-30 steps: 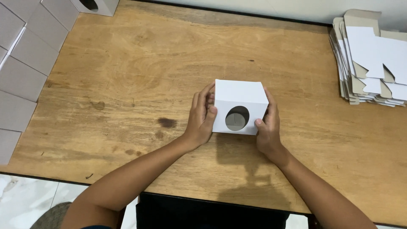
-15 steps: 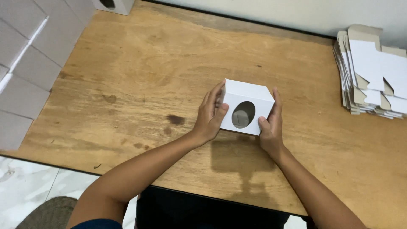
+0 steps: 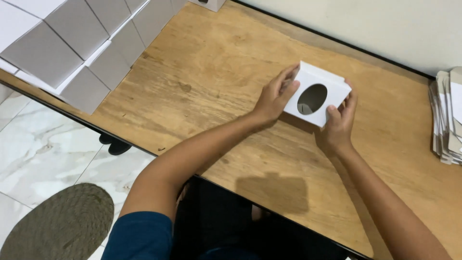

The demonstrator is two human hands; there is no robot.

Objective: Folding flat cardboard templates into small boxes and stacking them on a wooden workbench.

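Observation:
A small white cardboard box (image 3: 317,94) with an oval window cut in its front face is held up above the wooden table (image 3: 216,82), its shadow falling on the wood nearer to me. My left hand (image 3: 274,98) grips its left side with fingers spread along the edge. My right hand (image 3: 339,123) holds the lower right corner, thumb on the front face. The box is tilted, window facing me.
Several assembled white boxes (image 3: 72,43) are stacked at the table's left end. A pile of flat folded box blanks (image 3: 447,120) lies at the right edge. A wall runs behind the table. Below lie marble floor tiles, a round woven mat (image 3: 57,224) and dark footwear (image 3: 113,143).
Both hands have lifted the box off the table and tilted it toward me. The view has swung left, bringing the stacked boxes and the floor into sight.

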